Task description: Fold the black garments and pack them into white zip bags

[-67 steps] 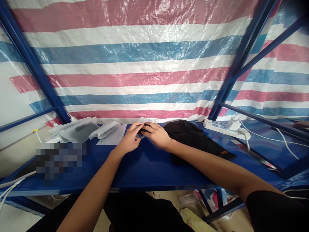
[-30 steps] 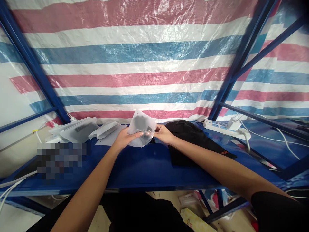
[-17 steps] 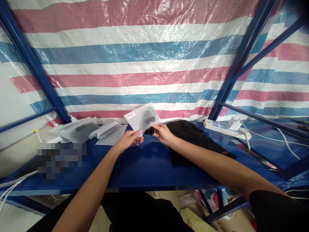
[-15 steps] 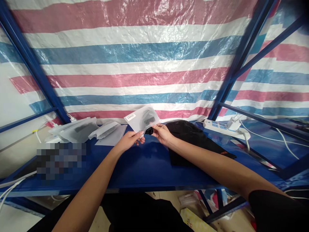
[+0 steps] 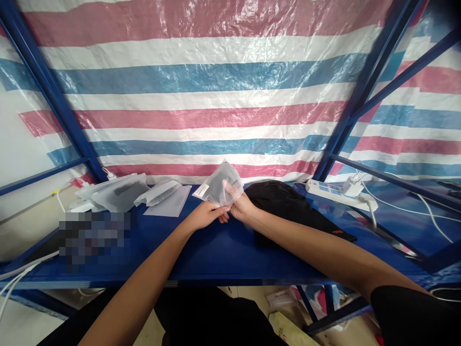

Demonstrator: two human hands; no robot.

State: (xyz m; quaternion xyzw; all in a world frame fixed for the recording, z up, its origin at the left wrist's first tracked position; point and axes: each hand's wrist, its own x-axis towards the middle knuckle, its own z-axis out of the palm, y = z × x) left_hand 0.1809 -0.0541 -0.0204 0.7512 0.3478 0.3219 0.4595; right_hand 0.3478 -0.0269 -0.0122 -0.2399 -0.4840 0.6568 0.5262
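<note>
A frosted plastic bag (image 5: pixel 213 185) with a white label and printed text is held up over the blue table. My left hand (image 5: pixel 212 215) is closed on its lower edge, thumb on top. My right hand (image 5: pixel 242 205) reaches into the bag's opening, and its fingers show blurred through the plastic. Something dark grey shows inside the upper part of the bag; its kind is unclear. What the right fingers grip is hidden. Just right of my hands lies a folded black garment (image 5: pixel 284 204) with a small orange mark near its end.
Several frosted bags (image 5: pixel 120 192) lie on the table's left, beside a flat bag (image 5: pixel 169 204). A power strip (image 5: pixel 333 192) with plugs and white cables sits at right. Blue frame posts (image 5: pixel 345 115) and a striped tarp (image 5: pixel 216 110) stand behind the blue table (image 5: pixel 216 259).
My right hand has gone from the bag's edge into its opening. The small black bundle between my hands is out of sight, and the bag has bulged and turned.
</note>
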